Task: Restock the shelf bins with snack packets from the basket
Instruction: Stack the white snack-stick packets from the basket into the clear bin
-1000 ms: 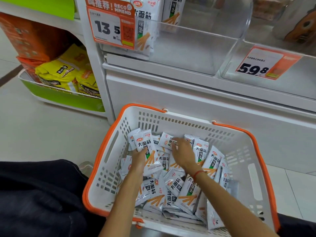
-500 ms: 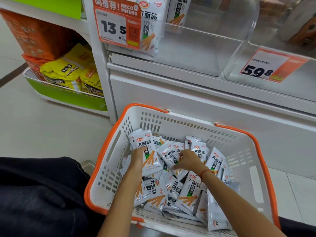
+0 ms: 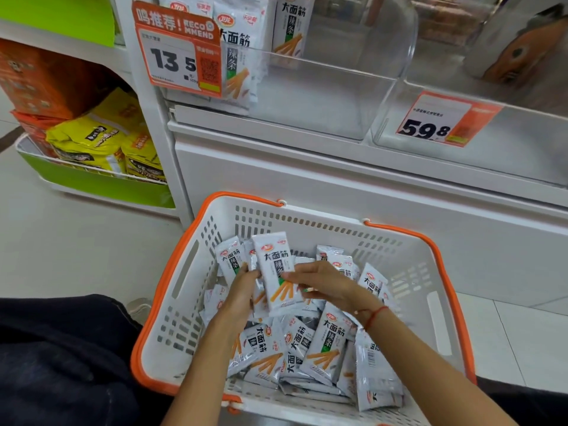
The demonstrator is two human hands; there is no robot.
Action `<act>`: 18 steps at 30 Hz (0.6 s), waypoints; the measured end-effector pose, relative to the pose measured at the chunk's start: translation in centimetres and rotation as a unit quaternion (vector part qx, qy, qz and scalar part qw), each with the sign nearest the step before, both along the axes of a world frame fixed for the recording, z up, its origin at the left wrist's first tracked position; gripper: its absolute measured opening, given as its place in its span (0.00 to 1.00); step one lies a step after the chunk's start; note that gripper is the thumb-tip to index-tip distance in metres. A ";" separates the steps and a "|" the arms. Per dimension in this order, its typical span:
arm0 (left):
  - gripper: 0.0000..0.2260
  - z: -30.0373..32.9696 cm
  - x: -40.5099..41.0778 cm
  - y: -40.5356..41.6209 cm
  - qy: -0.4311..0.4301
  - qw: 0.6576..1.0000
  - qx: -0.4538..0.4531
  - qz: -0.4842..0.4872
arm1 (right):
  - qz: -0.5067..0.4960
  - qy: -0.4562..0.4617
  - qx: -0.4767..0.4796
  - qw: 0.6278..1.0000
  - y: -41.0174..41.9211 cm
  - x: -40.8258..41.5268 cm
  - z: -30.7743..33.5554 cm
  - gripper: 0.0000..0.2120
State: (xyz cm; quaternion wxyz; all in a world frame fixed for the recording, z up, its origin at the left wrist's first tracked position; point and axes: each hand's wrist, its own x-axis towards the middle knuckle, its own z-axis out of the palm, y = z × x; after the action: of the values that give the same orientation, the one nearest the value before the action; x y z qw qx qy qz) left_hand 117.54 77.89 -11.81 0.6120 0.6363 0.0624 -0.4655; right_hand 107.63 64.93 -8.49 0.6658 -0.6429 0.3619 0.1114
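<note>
We're crouched over the white basket [image 3: 442, 302] with the orange rim, and it's got a loose heap of silver-white snack packets [image 3: 322, 342] across its bottom, thickest toward the near edge. Our left hand [image 3: 242, 295] has its fingers curled around a small fanned stack, with one upright packet [image 3: 276, 272] on top, up near the far left corner of the basket. Our right hand [image 3: 319, 284] pinches that top packet's right edge, fingers bent.

These look light and crinkly, soft foil sachets that probably slide over each other easily, so we'd say squeeze the stack across its middle rather than by the sealed ends, or it'll fan out and spill.

The clear shelf bin [image 3: 307, 96] above, behind the 13.5 price tag [image 3: 178, 53], holds just a few packets [image 3: 242, 50] at its left end, so there's plenty of room.
</note>
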 end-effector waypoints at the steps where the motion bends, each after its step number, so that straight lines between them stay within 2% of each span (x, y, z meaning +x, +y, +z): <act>1: 0.09 0.0 -0.1 0.0 0.006 1.000 -0.001 0.008 | -0.006 0.001 -0.043 0.999 0.6 0.2 -0.6 0.09; 4: 0.11 -0.1 0.1 -0.3 0.034 0.998 0.001 0.062 | -0.036 -0.024 -0.155 0.987 1.8 0.7 -2.3 0.20; 5: 0.12 -0.1 0.2 -0.5 0.043 0.996 -0.003 0.074 | -0.044 -0.029 -0.188 0.981 2.1 0.7 -2.7 0.20; 7: 0.13 0.1 0.1 -0.9 0.054 0.996 -0.012 0.072 | -0.066 -0.026 -0.229 0.971 2.6 0.9 -2.6 0.13; 8: 0.13 0.2 0.1 -1.1 0.055 0.996 -0.023 0.065 | -0.077 -0.022 -0.235 0.969 2.8 1.0 -2.4 0.14; 10: 0.13 0.6 -0.1 -1.3 0.061 0.996 -0.043 0.058 | -0.092 -0.019 -0.215 0.972 2.8 1.1 -2.2 0.25; 12: 0.13 0.9 -0.1 -1.5 0.050 0.996 -0.046 0.054 | -0.083 -0.016 -0.175 0.981 2.9 1.4 -1.9 0.29; 16: 0.10 1.8 -0.5 -1.9 0.019 0.998 -0.045 0.033 | -0.009 -0.031 -0.118 0.992 2.3 1.4 -1.0 0.15; 17: 0.12 2.0 -0.6 -1.9 0.012 0.999 -0.042 0.022 | 0.000 -0.037 -0.117 0.992 2.1 1.2 -0.3 0.13; 18: 0.20 2.0 -0.7 -1.8 0.000 0.999 -0.042 0.010 | 0.003 -0.042 -0.119 0.992 1.8 1.1 0.5 0.13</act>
State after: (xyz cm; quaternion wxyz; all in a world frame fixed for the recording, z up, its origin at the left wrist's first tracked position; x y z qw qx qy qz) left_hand 116.81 76.05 -9.80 0.6423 0.6095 0.0494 -0.4621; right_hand 108.74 66.71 -8.04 0.5986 -0.7230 0.3422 0.0426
